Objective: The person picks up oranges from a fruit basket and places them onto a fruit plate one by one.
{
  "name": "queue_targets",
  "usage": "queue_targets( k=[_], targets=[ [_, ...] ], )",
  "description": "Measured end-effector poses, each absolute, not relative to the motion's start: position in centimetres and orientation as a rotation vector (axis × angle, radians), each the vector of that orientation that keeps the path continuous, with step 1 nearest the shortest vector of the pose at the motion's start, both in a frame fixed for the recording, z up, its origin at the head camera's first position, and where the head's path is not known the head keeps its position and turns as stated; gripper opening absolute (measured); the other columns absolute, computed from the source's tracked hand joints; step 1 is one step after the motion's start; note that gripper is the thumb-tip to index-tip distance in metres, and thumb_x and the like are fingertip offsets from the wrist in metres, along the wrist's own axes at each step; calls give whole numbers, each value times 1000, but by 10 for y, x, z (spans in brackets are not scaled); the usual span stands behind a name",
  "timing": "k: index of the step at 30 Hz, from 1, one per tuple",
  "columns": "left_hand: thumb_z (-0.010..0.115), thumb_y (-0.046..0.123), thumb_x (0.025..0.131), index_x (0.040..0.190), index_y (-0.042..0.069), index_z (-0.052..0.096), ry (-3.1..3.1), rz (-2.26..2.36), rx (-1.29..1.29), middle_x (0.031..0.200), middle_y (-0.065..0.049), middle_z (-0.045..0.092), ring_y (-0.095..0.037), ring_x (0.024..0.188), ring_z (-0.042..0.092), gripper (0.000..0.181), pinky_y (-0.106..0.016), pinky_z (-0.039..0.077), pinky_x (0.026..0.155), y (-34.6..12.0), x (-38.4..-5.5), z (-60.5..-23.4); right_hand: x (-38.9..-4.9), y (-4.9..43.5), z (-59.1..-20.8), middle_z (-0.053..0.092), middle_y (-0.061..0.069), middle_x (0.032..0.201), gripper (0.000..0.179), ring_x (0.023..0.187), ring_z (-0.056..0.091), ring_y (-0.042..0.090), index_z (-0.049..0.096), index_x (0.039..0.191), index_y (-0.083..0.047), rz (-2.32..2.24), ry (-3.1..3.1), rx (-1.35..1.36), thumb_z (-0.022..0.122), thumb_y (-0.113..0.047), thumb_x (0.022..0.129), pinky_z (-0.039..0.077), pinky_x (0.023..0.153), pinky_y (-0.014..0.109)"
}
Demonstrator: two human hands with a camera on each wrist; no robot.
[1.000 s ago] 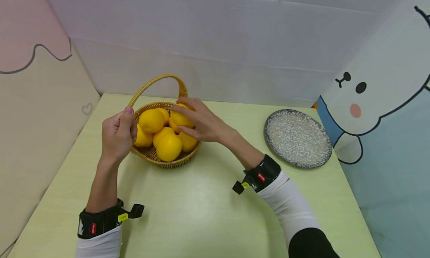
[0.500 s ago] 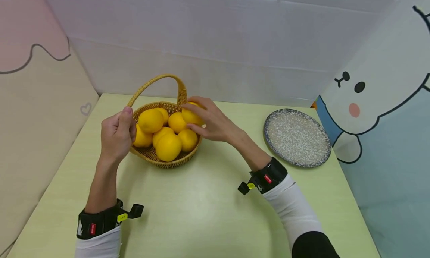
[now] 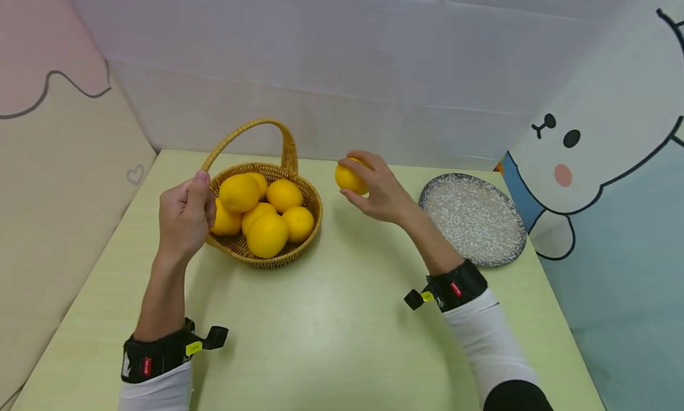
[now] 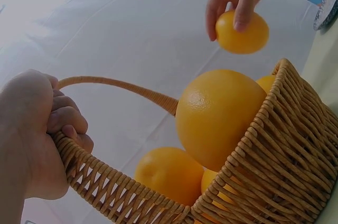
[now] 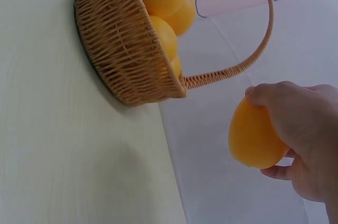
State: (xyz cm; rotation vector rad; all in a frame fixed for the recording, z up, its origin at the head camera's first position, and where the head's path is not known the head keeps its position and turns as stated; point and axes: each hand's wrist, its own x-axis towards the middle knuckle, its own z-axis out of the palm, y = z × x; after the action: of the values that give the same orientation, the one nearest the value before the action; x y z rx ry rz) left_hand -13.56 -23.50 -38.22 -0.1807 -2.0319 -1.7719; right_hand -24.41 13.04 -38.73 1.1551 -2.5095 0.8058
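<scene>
Pale wall (image 3: 342, 60) stands beyond both hands, and a light green table (image 3: 299, 340) spreads beneath them. From the head, the left hand (image 3: 184, 218) is clamped on the near end of the handle (image 3: 246, 126) of a wicker basket (image 3: 280, 259), whose bowl sits to that hand's right, heaped with yellow fruits (image 3: 267, 236). Right of the bowl and apart from it, the right hand (image 3: 382, 191) pinches one yellow fruit (image 3: 347, 178) between thumb and fingers, above the table. A speckled plate (image 3: 475, 218) lies to the right of this hand, beside its forearm.

From the left wrist, the left fingers curl round the handle where it meets the rim. Just past them one fruit bulges above the rim; were this hand to twist or tug upward, the basket could tip and that fruit roll out. The pinched fruit hangs beyond the far side, under the right hand.

From the right wrist, the fruit bulges out ahead of the thumb, much of its smooth skin uncovered. A loosened pinch could let it slip and roll on the table. The handle arches near this hand without touching; a swing back toward it could knock fruit against wicker.
</scene>
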Motion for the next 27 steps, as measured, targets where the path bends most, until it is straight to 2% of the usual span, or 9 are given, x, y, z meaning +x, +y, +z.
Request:
queue_targets(
  k=[10,20,27],
  targets=[
    [52,26,120,63,-3,40,-2007,-1806,-189,49,2,37,-12,39,29,65,-33,17,37,-235,-137,-383,-251,188,-394,59,27,153,56,141,57,49,67,149,1,830,-2581,944,87,-9,97,57,115,62],
    [52,27,120,62,0,40,-2014,-1787,-192,50,3,36,-12,39,30,65,-33,17,37,-236,-136,-384,-256,236,-402,58,29,155,53,141,57,53,65,150,2,829,-2645,767,83,-8,101,56,109,66],
    [52,25,119,61,-2,40,-2019,-1786,-176,49,2,36,-12,39,29,65,-33,16,38,-236,-136,-384,-264,266,-412,57,31,154,51,141,57,54,64,150,3,832,-2671,603,80,-6,102,52,113,69]
  ],
)
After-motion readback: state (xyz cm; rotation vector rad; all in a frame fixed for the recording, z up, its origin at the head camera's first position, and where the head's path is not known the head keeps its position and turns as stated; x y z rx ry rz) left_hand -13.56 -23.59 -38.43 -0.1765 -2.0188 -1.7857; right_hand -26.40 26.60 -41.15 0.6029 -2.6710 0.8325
